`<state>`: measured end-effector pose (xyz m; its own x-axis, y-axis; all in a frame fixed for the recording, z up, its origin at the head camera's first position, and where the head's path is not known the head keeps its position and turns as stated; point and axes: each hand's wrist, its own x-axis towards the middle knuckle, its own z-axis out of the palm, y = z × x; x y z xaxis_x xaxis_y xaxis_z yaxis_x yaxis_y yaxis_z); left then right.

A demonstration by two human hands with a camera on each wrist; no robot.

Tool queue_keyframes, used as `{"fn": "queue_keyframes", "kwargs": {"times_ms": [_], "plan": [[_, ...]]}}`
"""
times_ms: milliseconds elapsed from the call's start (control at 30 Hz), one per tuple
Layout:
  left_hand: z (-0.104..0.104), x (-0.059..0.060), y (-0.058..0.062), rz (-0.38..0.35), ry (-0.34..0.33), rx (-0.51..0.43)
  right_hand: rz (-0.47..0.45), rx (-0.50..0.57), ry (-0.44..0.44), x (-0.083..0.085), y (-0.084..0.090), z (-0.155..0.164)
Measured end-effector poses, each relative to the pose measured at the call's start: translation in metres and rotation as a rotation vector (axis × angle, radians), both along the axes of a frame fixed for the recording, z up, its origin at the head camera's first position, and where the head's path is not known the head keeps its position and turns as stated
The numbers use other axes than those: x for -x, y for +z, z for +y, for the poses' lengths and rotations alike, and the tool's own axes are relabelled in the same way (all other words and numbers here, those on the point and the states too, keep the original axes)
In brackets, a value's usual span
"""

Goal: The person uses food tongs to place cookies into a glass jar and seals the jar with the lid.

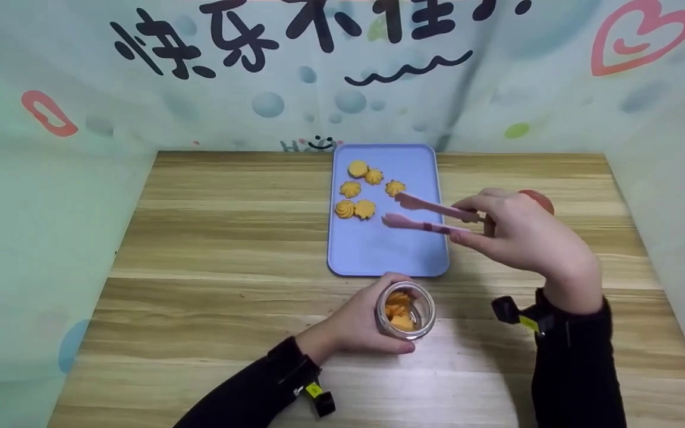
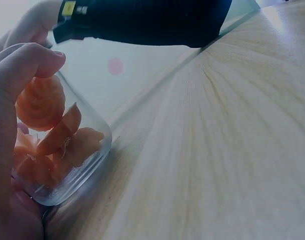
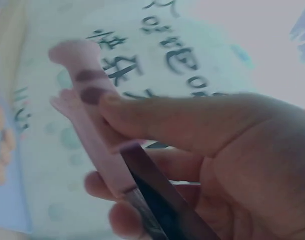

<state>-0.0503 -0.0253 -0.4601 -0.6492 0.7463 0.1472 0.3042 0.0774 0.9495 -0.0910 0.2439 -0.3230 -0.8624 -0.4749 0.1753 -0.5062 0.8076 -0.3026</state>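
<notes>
My left hand [image 1: 360, 321] grips a glass jar [image 1: 424, 297] standing on the wooden table, thumb and fingers round its sides. Several orange-yellow cookies [image 1: 401, 318] lie inside it, and the left wrist view shows a swirled cookie [image 2: 41, 102] above the others. Over the right side of the blue tray, my right hand [image 1: 524, 235] holds pink tongs [image 1: 423, 227] between thumb and fingers. Their tips are spread apart with nothing between them, pointing left. One flower-shaped cookie [image 1: 395, 188] lies on the tray just beyond the upper tip.
The blue tray [image 1: 387, 258] lies behind the jar, with several more cookies [image 1: 350, 189] on its left half. A red round thing [image 1: 537, 201] is partly hidden behind my right hand. A printed curtain [image 1: 229, 113] hangs along the table's back and sides.
</notes>
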Motion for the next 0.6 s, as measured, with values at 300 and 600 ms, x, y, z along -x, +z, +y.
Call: {"fn": "queue_keyframes", "kwargs": {"times_ms": [300, 600], "plan": [[0.000, 0.000, 0.001, -0.013, 0.010, -0.009, -0.086, 0.079, -0.234, 0.043, -0.042, -0.006], [0.001, -0.001, 0.002, 0.001, 0.009, -0.022, -0.079, 0.114, -0.351, 0.063, -0.082, -0.018]]}}
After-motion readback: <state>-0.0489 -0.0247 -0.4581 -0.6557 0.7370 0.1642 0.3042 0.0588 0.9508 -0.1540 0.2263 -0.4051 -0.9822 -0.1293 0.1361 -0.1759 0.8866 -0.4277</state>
